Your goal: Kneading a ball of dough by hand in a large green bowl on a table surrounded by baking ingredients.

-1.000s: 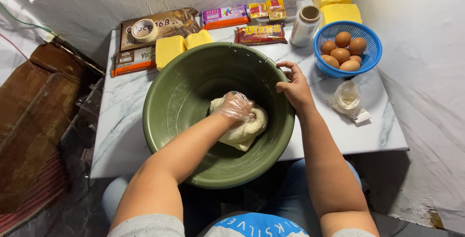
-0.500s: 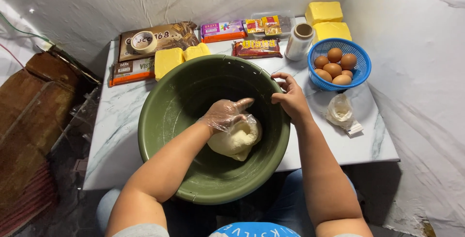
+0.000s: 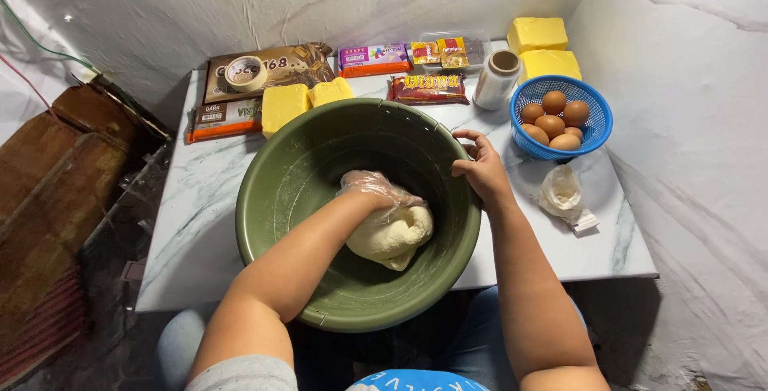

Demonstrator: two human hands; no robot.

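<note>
The bowl is a dull olive green, dusted pale inside. The dough in it is creamy off-white. A clear plastic glove shows on 1 of the hands. The tabletop is white marble with thin grey veins. The basket is bright blue mesh, the eggs brown. 4 butter blocks are plain yellow. The chocolate packets are brown, one with an orange edge.

The gloved left hand has seemingly pressed the dough flatter.
</note>
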